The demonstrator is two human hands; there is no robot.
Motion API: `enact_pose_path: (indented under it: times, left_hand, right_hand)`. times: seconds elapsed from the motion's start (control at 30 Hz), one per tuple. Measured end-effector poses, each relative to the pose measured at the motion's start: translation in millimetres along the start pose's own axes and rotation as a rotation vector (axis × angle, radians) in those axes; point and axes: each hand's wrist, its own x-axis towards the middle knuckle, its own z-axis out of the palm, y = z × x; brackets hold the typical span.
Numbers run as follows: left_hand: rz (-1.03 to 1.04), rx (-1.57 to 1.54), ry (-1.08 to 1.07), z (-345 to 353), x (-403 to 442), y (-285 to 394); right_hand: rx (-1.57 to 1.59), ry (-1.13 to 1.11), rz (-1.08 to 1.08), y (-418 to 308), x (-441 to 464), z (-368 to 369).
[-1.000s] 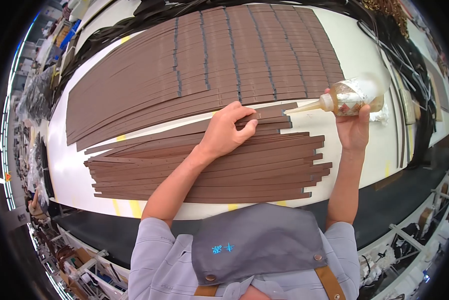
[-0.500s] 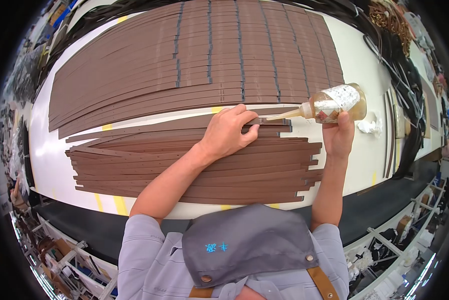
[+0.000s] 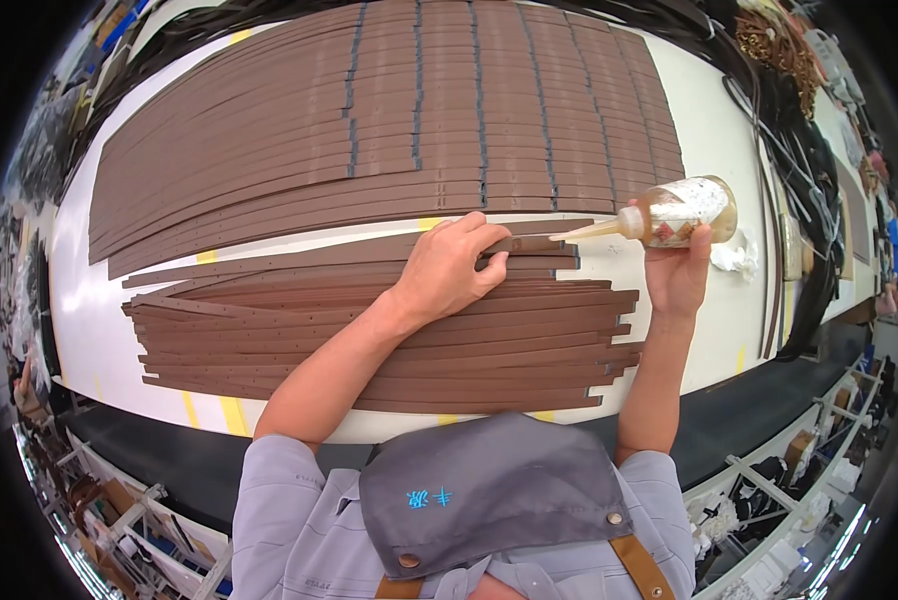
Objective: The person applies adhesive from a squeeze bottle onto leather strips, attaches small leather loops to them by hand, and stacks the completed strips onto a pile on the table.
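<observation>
A brown strip (image 3: 536,243) lies across the white table, and my left hand (image 3: 452,262) has its thumb and fingers closed on it near its right end. My right hand (image 3: 677,270) grips a glue bottle (image 3: 687,211) with a white label, tilted nearly level. The bottle's long nozzle points left, its tip at the strip's end, right of my left fingers. A loose pile of brown strips (image 3: 389,350) lies below my left hand. Beyond both hands, overlapping brown strips (image 3: 389,120) are laid in rows with dark ends showing.
The white table (image 3: 711,330) has yellow tape marks. A crumpled white wad (image 3: 735,256) lies right of the bottle. Black strips (image 3: 809,190) are heaped along the right edge, with brown cords (image 3: 774,50) at the upper right. Shelving frames (image 3: 804,460) stand below the table.
The nozzle went left along the strip toward my left fingers, then slightly back right to the strip's end. My left hand keeps its hold. The camera view has shifted.
</observation>
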Motion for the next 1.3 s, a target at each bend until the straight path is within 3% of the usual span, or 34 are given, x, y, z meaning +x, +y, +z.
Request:
enact_pose_path:
  times: [0.43, 1.3]
  left_hand:
    - [-0.142, -0.222, -0.055, -7.0, 4.6, 7.4]
    - [-0.147, -0.251, -0.070, -9.0, 5.2, 8.3]
  right_hand:
    - [-0.092, 0.005, -0.069, -6.7, 0.7, -28.1]
    - [-0.156, -0.005, -0.081, -7.4, -0.8, -17.4]
